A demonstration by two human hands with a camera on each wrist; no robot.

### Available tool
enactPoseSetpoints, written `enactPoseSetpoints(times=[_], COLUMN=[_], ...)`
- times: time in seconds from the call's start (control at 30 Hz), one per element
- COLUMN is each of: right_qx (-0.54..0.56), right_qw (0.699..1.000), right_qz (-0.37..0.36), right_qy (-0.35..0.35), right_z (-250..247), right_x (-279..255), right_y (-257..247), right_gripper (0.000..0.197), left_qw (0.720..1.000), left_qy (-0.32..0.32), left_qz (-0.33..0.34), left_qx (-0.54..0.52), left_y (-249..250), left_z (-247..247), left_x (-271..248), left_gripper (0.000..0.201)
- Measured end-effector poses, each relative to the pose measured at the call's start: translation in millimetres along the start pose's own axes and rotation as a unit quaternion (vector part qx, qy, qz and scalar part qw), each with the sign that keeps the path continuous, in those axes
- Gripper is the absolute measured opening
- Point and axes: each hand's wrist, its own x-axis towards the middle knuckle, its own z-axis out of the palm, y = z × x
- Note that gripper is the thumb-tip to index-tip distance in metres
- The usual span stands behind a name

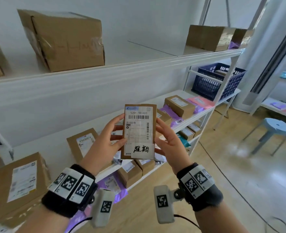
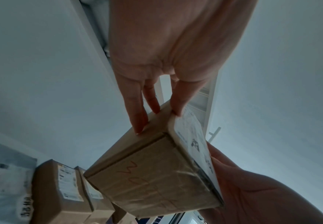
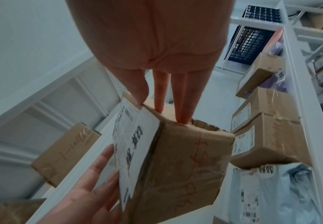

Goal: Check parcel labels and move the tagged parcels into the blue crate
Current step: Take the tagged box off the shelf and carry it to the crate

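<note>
- White wall [image 1: 135, 17] behind white metal shelving [image 1: 115, 68].
- Light wooden floor [image 1: 139, 212], glossy with daylight at the right.
- Pale blue round stool [image 1: 277, 127] stands at the right.

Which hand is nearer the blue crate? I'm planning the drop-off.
Right. The right hand grips the parcel's crate-side edge; the left hand grips its far edge from the blue crate.

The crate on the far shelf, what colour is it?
Dark blue crate, with slotted sides; the head view shows it best.
</note>
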Motion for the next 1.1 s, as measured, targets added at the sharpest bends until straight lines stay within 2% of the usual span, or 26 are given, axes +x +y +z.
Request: enactPoseSetpoints(times=[0.43, 0.57, 0.8, 1.1], right_qx=[0.015, 0.023, 0.012, 0.019], right_qw=[0.998, 0.995, 0.985, 0.965], right_qz=[-0.004, -0.001, 0.016, 0.027], right_qy=[0.064, 0.095, 0.169, 0.259], right_z=[-163.8, -217.8, -305.1, -379.5], right_x=[-25.8, -40.7, -70.0, -91.2], right_y=[3.8, 9.6, 18.0, 26.3], right_gripper=[0.057, 0.057, 0.059, 0.058], left_qw=[0.995, 0.994, 0.98, 0.952], left_qy=[-0.061, -0.083, -0.146, -0.249], left_qz=[0.024, 0.042, 0.069, 0.101], left_qx=[-0.07, -0.053, -0.117, -0.143], left_y=[60.0, 76.6, 109.4, 129.0], left_z=[155.0, 210.0, 304.1, 392.3], left_x=[42.7, 55.3, 70.4, 108.8], left_gripper=[0.068, 0.067, 0.062, 0.068])
